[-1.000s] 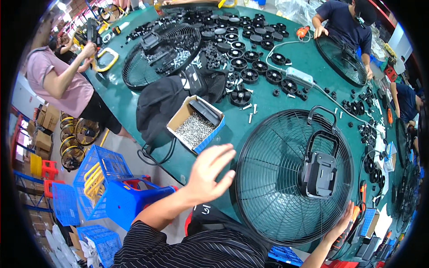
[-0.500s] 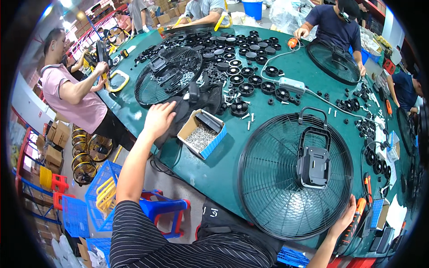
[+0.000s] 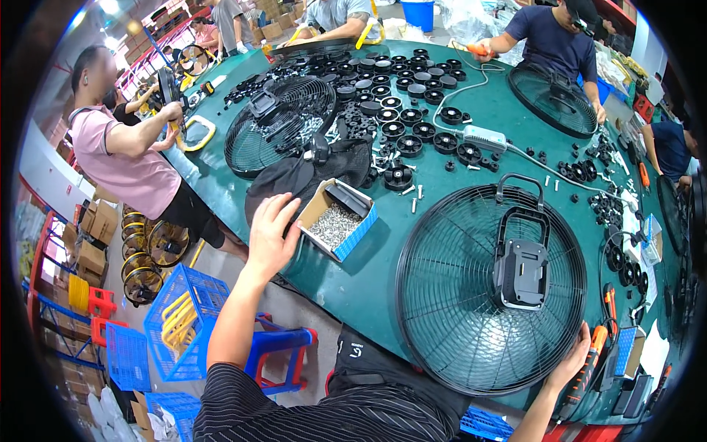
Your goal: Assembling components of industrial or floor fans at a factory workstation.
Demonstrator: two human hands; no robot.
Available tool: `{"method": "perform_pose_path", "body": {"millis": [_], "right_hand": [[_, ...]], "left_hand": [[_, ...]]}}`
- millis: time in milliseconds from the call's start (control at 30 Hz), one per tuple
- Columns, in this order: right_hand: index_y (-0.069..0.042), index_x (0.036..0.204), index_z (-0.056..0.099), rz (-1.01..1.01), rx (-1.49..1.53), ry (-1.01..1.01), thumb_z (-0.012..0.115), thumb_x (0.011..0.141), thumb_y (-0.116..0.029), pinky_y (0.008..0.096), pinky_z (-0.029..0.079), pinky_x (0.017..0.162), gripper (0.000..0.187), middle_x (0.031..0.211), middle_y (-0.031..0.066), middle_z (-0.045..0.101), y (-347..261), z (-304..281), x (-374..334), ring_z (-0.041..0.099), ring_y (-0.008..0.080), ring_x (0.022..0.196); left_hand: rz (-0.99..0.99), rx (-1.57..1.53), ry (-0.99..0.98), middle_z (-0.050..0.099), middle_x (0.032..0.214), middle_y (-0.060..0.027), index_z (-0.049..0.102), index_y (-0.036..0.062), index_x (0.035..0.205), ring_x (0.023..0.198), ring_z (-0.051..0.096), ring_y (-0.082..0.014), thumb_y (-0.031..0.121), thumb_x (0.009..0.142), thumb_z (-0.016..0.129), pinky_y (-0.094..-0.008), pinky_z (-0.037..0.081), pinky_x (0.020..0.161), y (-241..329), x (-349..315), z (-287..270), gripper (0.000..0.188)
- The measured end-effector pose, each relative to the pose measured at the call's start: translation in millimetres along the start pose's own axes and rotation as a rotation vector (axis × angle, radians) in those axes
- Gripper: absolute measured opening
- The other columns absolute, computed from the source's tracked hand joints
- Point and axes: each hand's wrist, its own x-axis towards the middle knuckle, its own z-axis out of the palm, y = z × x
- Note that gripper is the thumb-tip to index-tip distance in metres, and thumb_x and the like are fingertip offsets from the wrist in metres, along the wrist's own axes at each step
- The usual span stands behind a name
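My left hand hovers at the table's left edge with its fingers spread, holding nothing. It is beside an open blue-and-white box of small screws with a black block lying in it. Just beyond the hand lies a black mesh-and-cloth bag. A round black fan in a wire cage lies in front of me, with a handle bracket and black housing on top. My right hand is closed around the fan's near right rim, its fingers partly hidden.
An orange-and-black electric screwdriver lies right of the fan. Beyond are black round knobs, another fan cage holding screws, and a grey cable box. Co-workers stand around the green table. A blue stool is below left.
My left hand has drawn back from the black bag toward me. The bag now lies more bunched on the table. Across the table, a co-worker's hand with an orange tool has shifted left and up.
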Motion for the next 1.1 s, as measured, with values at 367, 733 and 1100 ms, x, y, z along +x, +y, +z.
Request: {"method": "perform_pose_path", "body": {"millis": [367,733,1100], "right_hand": [[0.01,0.142,0.04,0.006,0.022,0.016,0.029,0.109,-0.035,0.0375,0.031,0.115,0.057,0.143,0.0198,0.047,7.9,-5.9,2.9,0.044,0.027,0.135],[0.008,0.147,0.034,-0.033,-0.032,-0.026,0.025,0.108,-0.032,0.0395,0.024,0.119,0.057,0.15,0.0209,0.04,0.7,-0.8,-0.3,0.037,0.0286,0.141],[-0.003,0.156,0.022,0.118,0.073,-0.123,0.019,0.107,-0.046,0.0403,0.001,0.123,0.065,0.163,0.0134,0.02,-36.1,21.3,5.6,0.009,0.025,0.153]], "left_hand": [[0.486,-0.694,0.873,0.066,0.112,-0.0137,0.059,0.0015,0.11,0.09,0.069,-0.0277,0.025,0.087,0.069,-0.0524,0.054,0.086,182.2,28.7,-83.8,0.035],[-0.15,-0.841,-0.244,0.036,0.149,-0.0265,0.041,-0.0004,0.143,0.139,0.036,-0.0396,0.03,0.094,0.064,-0.0448,0.031,0.114,167.8,-8.9,78.9,0.063],[-0.46,-1.167,-0.24,0.029,0.155,-0.026,0.03,-0.007,0.148,0.146,0.029,-0.0335,0.032,0.09,0.071,-0.0397,0.025,0.119,176.5,4.4,118.7,0.081]]}}
